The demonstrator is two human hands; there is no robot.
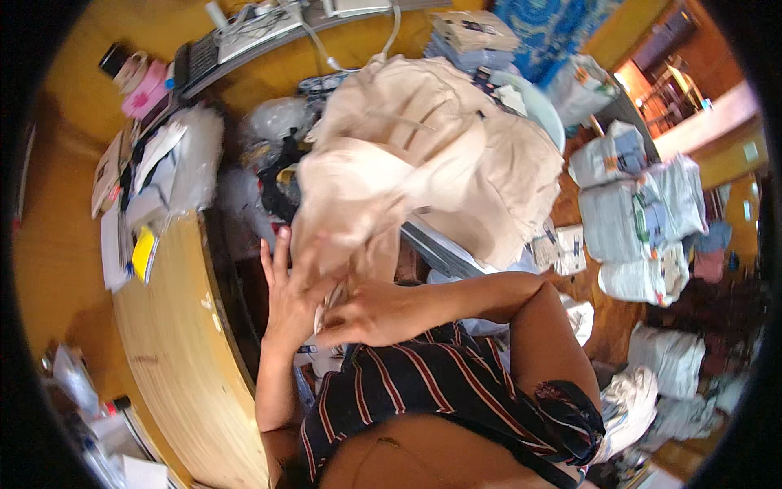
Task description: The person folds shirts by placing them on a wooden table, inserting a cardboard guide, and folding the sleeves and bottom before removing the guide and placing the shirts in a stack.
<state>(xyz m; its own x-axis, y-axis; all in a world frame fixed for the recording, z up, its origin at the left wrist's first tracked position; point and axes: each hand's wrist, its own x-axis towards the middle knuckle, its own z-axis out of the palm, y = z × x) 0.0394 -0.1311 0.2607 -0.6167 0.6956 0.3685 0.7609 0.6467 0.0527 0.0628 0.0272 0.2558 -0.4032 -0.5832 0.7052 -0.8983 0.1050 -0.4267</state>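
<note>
A large piece of beige cloth [358,171] lies in loose folds in front of me, its near part hanging down between my hands. My left hand [289,301] rests along the cloth's near left edge with fingers stretched and spread; some of them are blurred. Beside it, my right hand [371,315] reaches across from the right, with its fingers closed in a pinch on the cloth's near end. A small pale strip shows between the two hands; I cannot tell whether it belongs to the cloth. My right fingertips are partly hidden.
A wooden board [175,326] runs along the left, with papers and clear plastic [195,155] behind it. Folded packs [476,37] are stacked at the back. Several white plastic-wrapped bundles [615,224] stand on the floor at right. A keyboard [195,69] lies on a shelf.
</note>
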